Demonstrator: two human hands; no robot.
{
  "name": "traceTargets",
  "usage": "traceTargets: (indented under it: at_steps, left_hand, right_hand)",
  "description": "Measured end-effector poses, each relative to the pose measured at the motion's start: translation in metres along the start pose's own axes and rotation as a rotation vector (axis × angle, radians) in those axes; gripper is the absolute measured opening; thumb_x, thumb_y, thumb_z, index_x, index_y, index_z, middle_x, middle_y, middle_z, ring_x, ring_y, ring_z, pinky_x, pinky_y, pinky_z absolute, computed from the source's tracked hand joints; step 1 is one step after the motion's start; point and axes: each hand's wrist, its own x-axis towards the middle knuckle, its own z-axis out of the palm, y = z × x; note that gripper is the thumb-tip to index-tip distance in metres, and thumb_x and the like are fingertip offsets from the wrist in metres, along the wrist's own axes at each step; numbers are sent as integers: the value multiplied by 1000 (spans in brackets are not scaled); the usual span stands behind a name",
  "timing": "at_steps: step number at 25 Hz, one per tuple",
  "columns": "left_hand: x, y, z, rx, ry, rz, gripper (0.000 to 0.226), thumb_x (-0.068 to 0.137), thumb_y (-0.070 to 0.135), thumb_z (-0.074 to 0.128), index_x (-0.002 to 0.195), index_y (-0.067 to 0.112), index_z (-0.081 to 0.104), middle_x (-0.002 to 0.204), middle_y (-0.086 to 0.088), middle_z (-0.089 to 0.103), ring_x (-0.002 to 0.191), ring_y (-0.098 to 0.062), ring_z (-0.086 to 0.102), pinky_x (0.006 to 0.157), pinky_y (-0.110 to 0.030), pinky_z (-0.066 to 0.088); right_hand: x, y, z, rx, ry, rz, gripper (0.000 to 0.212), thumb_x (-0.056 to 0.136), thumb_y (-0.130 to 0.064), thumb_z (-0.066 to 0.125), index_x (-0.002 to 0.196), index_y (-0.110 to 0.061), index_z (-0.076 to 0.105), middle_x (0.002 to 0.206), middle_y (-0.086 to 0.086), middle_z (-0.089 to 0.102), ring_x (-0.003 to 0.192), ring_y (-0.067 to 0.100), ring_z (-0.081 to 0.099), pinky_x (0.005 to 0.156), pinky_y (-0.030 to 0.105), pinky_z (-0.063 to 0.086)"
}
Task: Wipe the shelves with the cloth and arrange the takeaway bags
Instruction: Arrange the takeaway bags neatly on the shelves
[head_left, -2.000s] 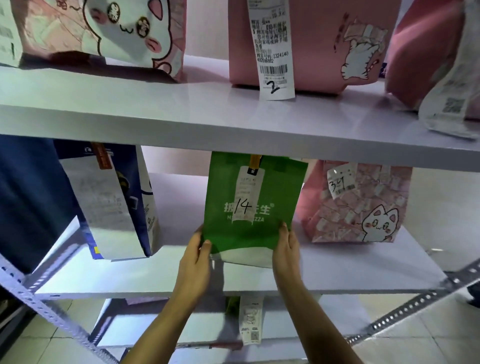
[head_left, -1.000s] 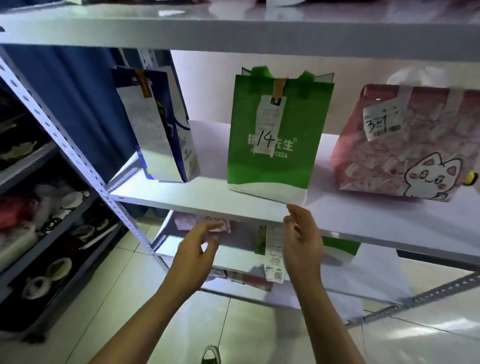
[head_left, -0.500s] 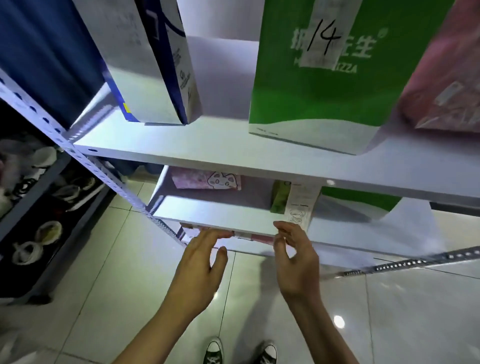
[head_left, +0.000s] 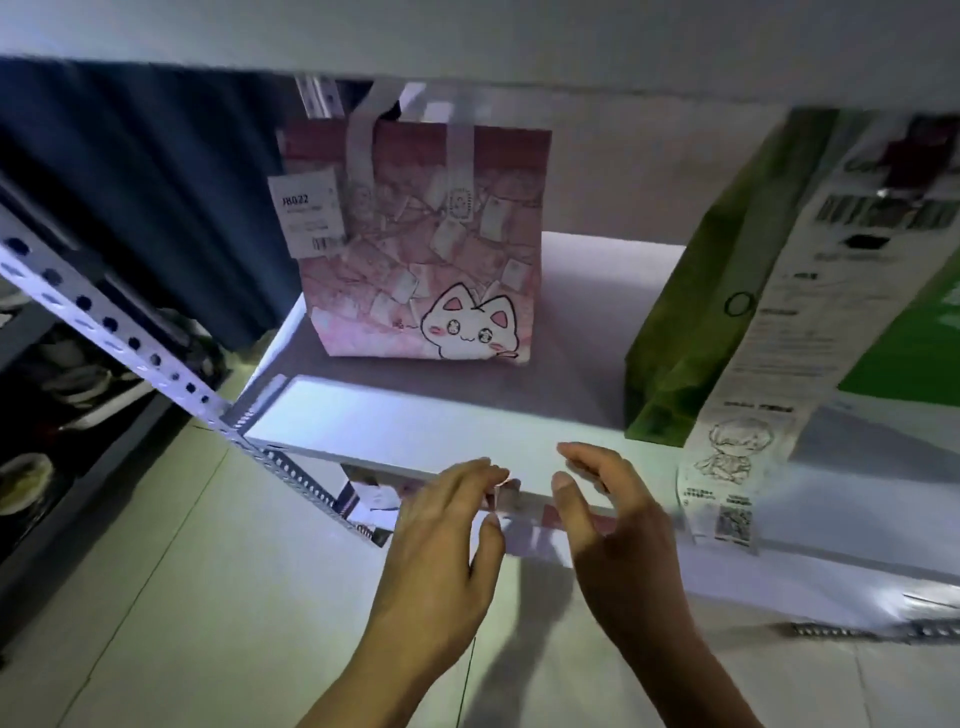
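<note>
Two hands, left hand (head_left: 441, 535) and right hand (head_left: 618, 525), both released and empty, have dropped from the green bag's shelf to a lower shelf (head_left: 415, 426); a pink cat bag (head_left: 415, 249) stands far left, likely next to arrange; no cloth shows.

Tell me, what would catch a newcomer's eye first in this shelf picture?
Probably the pink bag with a white cartoon cat, standing upright at the back left of the white shelf. Next, the green bag on the right, with a long printed receipt hanging down its front past the shelf edge. In front, the left hand and right hand reach toward the shelf's front edge, holding nothing.
</note>
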Motion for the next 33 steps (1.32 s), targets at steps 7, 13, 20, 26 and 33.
traceTargets:
  at_steps: [7, 13, 20, 26, 33]
  left_hand:
    - [42, -62, 53, 191, 303, 266, 40, 80, 30, 55, 116, 26, 71, 130, 6, 63, 122, -22, 58, 105, -42, 36]
    - [57, -73, 86, 279, 604, 298, 36, 58, 29, 55, 84, 24, 79, 102, 1, 73, 97, -23, 66, 93, -43, 47]
    - [55, -83, 89, 341, 636, 372, 35, 80, 27, 53, 109, 20, 71, 118, -2, 66, 110, -26, 61, 104, -44, 37]
    - [45, -71, 85, 332, 554, 297, 31, 94, 31, 43, 116, 20, 62, 124, -1, 59, 116, -24, 48, 107, -44, 36]
    - [43, -78, 91, 333, 565, 308, 33, 95, 34, 42, 120, 21, 57, 123, -1, 56, 112, -24, 47, 105, -42, 36]
  right_hand:
    - [31, 56, 45, -388, 153, -387, 34, 85, -44, 58, 107, -26, 77, 117, -6, 74, 106, 19, 71, 91, 39, 53]
    - [61, 52, 49, -714, -191, -465, 46, 85, -57, 61, 127, -40, 64, 142, -21, 53, 123, 9, 62, 98, 35, 51]
    - [40, 71, 68, -541, 254, -479, 31, 70, -32, 67, 96, -23, 79, 107, -1, 78, 94, 27, 74, 81, 44, 55]
    - [29, 68, 63, -528, 245, -455, 21, 88, -39, 57, 101, -29, 70, 101, -11, 71, 92, 17, 63, 85, 34, 46]
    - [26, 78, 61, -539, 231, -520, 30, 97, -42, 45, 112, -28, 66, 114, -12, 68, 102, 14, 60, 93, 33, 44]
